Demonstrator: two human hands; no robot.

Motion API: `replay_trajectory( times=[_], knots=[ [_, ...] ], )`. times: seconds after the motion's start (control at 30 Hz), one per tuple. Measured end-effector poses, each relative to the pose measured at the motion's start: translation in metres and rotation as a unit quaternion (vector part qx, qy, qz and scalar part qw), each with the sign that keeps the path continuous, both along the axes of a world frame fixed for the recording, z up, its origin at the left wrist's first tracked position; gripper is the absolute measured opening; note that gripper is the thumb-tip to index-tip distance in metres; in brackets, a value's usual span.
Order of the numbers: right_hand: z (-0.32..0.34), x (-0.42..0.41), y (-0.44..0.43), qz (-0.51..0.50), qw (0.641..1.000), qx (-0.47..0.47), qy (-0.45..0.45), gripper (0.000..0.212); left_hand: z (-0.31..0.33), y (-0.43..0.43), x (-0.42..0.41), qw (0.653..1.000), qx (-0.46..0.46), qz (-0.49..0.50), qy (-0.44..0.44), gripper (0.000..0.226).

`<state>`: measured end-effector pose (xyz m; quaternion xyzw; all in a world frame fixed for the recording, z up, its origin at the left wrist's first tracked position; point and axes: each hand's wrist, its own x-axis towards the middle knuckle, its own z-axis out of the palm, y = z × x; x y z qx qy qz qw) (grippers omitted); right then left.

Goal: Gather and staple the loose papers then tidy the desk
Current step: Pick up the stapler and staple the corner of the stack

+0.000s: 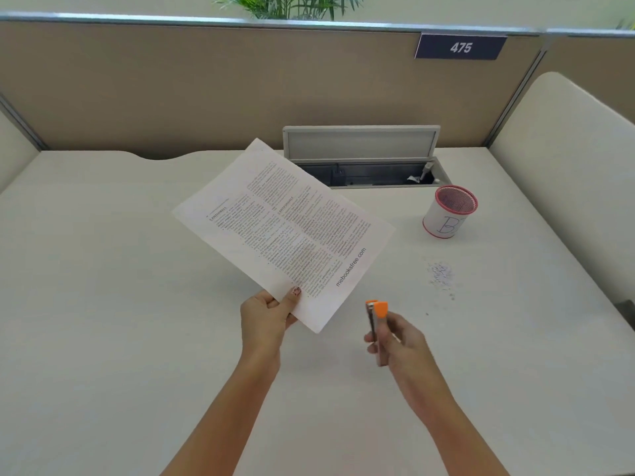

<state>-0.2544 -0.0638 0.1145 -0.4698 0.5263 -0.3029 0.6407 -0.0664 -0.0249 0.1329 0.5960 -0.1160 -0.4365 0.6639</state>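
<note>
My left hand (266,312) pinches the near corner of the printed papers (285,228), holding them tilted above the white desk (103,269); how many sheets there are I cannot tell. My right hand (398,341) grips an orange and grey stapler (377,329), its orange tip pointing away from me. The stapler's tip is a short way right of the papers' near corner and does not touch them.
A red mesh pen cup (448,213) with a white label stands at the right. A scatter of loose staples (441,274) lies in front of it. An open cable hatch (364,166) sits at the desk's back. Tan partition walls (171,87) enclose the desk.
</note>
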Motion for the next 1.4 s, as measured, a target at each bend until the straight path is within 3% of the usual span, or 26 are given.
replay_trajectory(
  times=[0.17, 0.4, 0.73, 1.1, 1.23, 1.4],
  knots=[
    [0.03, 0.015, 0.019, 0.116, 0.992, 0.029, -0.042, 0.032, 0.016, 0.003, -0.002, 0.998, -0.009, 0.012, -0.06, 0.015],
    [0.061, 0.028, 0.024, 0.162, 0.987, -0.013, -0.02, 0.045, 0.039, 0.011, -0.004, 0.991, -0.012, 0.025, -0.13, 0.009],
    [0.084, 0.028, 0.02, 0.208, 0.976, 0.022, -0.068, 0.038, 0.067, 0.024, -0.008, 0.983, -0.041, 0.035, -0.175, 0.015],
    [0.091, 0.029, 0.021, 0.168, 0.983, 0.0, -0.077, 0.035, 0.085, 0.033, -0.016, 0.981, -0.07, 0.024, -0.178, 0.017],
    [0.093, 0.029, 0.022, 0.16, 0.985, -0.018, -0.068, 0.053, 0.089, 0.034, -0.018, 0.979, -0.076, 0.024, -0.185, 0.019],
    [0.097, 0.029, 0.025, 0.13, 0.988, -0.029, -0.079, 0.027, 0.093, 0.036, -0.021, 0.978, -0.084, 0.022, -0.187, 0.017]
  ],
)
